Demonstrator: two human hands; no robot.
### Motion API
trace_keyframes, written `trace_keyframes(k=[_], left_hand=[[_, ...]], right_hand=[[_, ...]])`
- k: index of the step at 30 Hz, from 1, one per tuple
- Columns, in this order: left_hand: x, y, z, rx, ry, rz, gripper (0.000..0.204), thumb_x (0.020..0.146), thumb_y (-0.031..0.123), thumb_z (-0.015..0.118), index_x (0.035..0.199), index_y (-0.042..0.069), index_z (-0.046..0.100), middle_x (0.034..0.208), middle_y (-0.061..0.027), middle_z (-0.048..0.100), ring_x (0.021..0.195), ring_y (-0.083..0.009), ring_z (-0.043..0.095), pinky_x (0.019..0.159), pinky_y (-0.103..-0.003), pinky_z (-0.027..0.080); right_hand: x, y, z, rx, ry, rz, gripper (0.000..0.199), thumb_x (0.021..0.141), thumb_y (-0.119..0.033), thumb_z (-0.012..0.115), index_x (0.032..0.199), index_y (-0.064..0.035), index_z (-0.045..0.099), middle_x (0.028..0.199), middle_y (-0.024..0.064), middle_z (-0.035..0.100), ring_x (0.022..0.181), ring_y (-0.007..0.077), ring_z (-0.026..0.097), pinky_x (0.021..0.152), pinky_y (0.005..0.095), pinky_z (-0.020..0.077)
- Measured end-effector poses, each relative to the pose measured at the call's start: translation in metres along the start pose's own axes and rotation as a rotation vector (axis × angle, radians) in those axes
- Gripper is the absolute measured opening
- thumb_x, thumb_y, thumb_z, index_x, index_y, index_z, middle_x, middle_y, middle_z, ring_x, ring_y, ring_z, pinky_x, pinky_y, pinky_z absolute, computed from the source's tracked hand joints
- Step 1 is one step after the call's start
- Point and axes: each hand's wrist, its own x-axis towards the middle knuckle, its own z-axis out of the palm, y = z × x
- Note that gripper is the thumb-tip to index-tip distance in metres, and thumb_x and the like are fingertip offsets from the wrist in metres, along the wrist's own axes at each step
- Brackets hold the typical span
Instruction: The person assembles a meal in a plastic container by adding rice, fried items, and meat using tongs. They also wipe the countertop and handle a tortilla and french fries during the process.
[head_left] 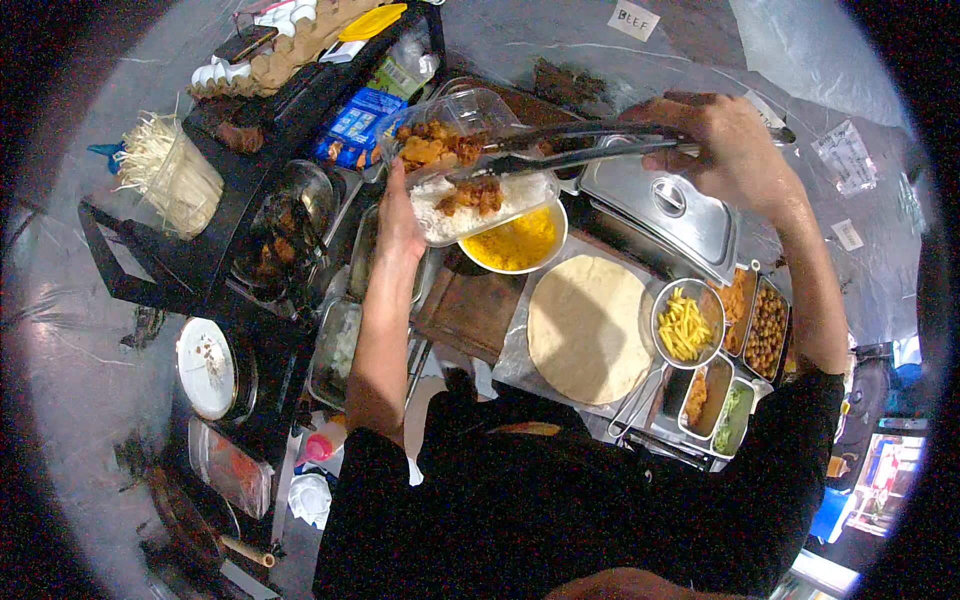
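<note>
My left hand (pixel 399 228) grips the side of a clear plastic takeaway container (pixel 492 228), tilted above a white bowl of yellow food (pixel 515 243). White rice (pixel 527 189) and browned saucy chunks of food (pixel 472 197) fill the container, and its clear lid (pixel 490 108) stands open on the far side. Closed around the handle end of a pair of metal tongs (pixel 600 150) is my right hand (pixel 712 150). The tongs reach leftward over the container, their tips at the chunks; whether they pinch any is unclear.
A round flatbread (pixel 585 325) lies on paper beside a wooden board (pixel 470 310). To the right are a lidded steel pan (pixel 662 205), a bowl of fries (pixel 688 325) and a chickpea tray (pixel 766 330). On the left stand a dark pan (pixel 285 225) and a tub of pale strands (pixel 175 180).
</note>
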Motion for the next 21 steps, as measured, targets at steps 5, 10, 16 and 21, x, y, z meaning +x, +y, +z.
trace_keyframes(k=[5,10,16,21], left_hand=[[-0.001,0.003,0.003,-0.041,-0.017,-0.021,0.052,0.101,0.043,0.041,0.135,0.004,0.047,0.129,-0.0115,0.057,0.114,-0.0264,0.059,0.098,-0.043,0.048],[0.006,0.003,-0.001,-0.083,-0.075,-0.015,0.053,0.101,0.045,0.041,0.134,0.004,0.048,0.13,-0.0122,0.056,0.115,-0.027,0.058,0.098,-0.043,0.048],[0.007,0.004,0.005,-0.06,-0.11,-0.042,0.055,0.101,0.046,0.04,0.132,0.002,0.049,0.127,-0.0135,0.059,0.113,-0.0258,0.06,0.096,-0.04,0.049],[0.013,0.0,0.006,-0.048,-0.107,-0.028,0.056,0.101,0.047,0.04,0.132,0.001,0.049,0.126,-0.0134,0.06,0.111,-0.0257,0.061,0.096,-0.04,0.049]], right_hand=[[-0.003,-0.001,0.005,-0.026,0.043,-0.024,0.038,0.076,-0.024,0.073,0.111,-0.01,0.066,0.099,0.0105,0.069,0.085,0.0327,0.066,0.072,0.0407,0.0517],[-0.005,-0.006,0.022,-0.046,-0.029,-0.036,0.04,0.076,-0.023,0.074,0.114,-0.0117,0.065,0.097,0.0101,0.069,0.084,0.0315,0.066,0.07,0.0413,0.0517],[-0.012,-0.013,0.015,-0.052,0.07,0.0,0.039,0.077,-0.021,0.073,0.114,-0.0153,0.066,0.095,0.0095,0.068,0.084,0.031,0.066,0.07,0.0418,0.0514],[-0.016,-0.011,0.014,-0.06,0.043,0.03,0.04,0.076,-0.019,0.073,0.115,-0.0162,0.066,0.096,0.0106,0.068,0.081,0.0315,0.066,0.068,0.0417,0.0512]])
